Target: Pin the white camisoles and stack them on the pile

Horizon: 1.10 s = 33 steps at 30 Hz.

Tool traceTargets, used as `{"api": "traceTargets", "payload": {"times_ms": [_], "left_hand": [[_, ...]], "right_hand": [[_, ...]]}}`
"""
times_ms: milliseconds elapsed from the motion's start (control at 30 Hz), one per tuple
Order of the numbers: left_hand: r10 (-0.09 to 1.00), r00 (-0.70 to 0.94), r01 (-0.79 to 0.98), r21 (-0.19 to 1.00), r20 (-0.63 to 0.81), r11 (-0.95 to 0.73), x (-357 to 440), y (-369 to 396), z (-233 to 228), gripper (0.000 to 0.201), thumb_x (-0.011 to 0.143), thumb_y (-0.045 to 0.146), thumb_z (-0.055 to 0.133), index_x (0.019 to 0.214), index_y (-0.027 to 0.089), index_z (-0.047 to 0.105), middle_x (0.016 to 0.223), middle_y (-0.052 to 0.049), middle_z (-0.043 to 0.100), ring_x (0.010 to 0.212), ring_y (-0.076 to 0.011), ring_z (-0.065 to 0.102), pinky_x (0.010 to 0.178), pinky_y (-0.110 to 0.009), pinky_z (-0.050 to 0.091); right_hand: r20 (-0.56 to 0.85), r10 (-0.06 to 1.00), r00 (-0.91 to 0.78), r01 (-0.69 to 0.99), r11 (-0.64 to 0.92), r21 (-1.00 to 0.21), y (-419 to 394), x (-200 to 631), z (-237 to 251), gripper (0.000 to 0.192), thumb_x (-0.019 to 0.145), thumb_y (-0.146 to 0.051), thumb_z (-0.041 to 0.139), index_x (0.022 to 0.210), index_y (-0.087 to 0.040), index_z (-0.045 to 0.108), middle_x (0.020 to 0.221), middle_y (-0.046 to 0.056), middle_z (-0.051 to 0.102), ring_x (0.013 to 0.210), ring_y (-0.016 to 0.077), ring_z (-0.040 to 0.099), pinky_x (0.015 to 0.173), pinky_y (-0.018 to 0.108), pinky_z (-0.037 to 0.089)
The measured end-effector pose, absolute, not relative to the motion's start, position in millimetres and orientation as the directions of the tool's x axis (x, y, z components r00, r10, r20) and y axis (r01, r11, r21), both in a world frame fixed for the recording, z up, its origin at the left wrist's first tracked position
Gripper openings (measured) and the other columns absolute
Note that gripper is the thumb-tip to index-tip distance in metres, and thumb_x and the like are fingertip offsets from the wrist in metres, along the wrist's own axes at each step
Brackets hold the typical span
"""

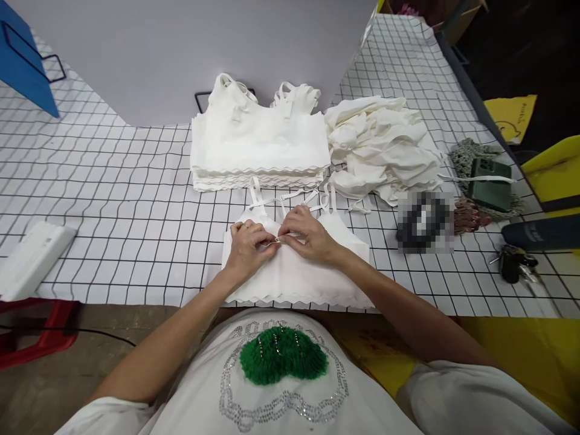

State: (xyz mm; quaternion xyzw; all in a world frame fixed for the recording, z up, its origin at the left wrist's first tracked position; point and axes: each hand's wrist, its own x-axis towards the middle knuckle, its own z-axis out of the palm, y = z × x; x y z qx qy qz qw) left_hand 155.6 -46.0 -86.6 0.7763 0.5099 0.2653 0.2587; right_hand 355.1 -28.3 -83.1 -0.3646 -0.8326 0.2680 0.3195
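Observation:
A white bra top lies flat in front of me, its scalloped hem toward the table's near edge and its straps loose at the far side. Over its middle, my left hand and my right hand meet fingertip to fingertip. Both are closed in a pinch on a thin white strap; its exact shape is mostly hidden by the fingers. Just beyond is a neat stack of white bra tops. To its right sits a crumpled heap of similar white garments.
A large pale grey panel stands behind the stack. On the checked tablecloth are a white box at left, and a green phone, keys and a dark bottle at right. A red stool stands below left.

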Motion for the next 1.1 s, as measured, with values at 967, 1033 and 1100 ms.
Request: {"api": "traceTargets", "payload": {"times_ms": [967, 1033, 1100], "left_hand": [[0.929, 0.341, 0.636, 0.692, 0.145, -0.342, 155.5, -46.0, -86.2, 0.010, 0.081, 0.022, 0.077, 0.072, 0.022, 0.073, 0.067, 0.003, 0.064, 0.075, -0.0175, 0.054, 0.087, -0.040, 0.030], [0.930, 0.339, 0.632, 0.697, 0.144, -0.338, 155.5, -45.9, -86.4, 0.010, 0.081, 0.024, 0.078, 0.072, 0.023, 0.074, 0.066, 0.003, 0.064, 0.075, -0.0177, 0.054, 0.087, -0.041, 0.030], [0.933, 0.337, 0.631, 0.704, 0.129, -0.325, 155.8, -45.5, -86.5, 0.011, 0.081, 0.026, 0.078, 0.071, 0.023, 0.074, 0.066, 0.003, 0.064, 0.075, -0.0181, 0.054, 0.088, -0.041, 0.031]], "right_hand": [[0.334, 0.760, -0.558, 0.453, 0.616, -0.645, -28.8, 356.3, -78.7, 0.015, 0.095, -0.017, 0.053, 0.084, -0.020, 0.061, 0.078, 0.004, 0.060, 0.092, 0.0232, 0.048, 0.090, 0.045, 0.037], [0.306, 0.725, -0.617, 0.478, 0.654, -0.586, -27.3, 358.4, -75.8, 0.019, 0.097, -0.015, 0.048, 0.082, -0.019, 0.060, 0.079, 0.005, 0.059, 0.092, 0.0228, 0.047, 0.089, 0.045, 0.036], [0.263, 0.670, -0.694, 0.489, 0.707, -0.510, -25.8, 361.0, -71.2, 0.024, 0.098, -0.013, 0.043, 0.080, -0.018, 0.059, 0.080, 0.005, 0.059, 0.092, 0.0222, 0.046, 0.092, 0.047, 0.034]]}}
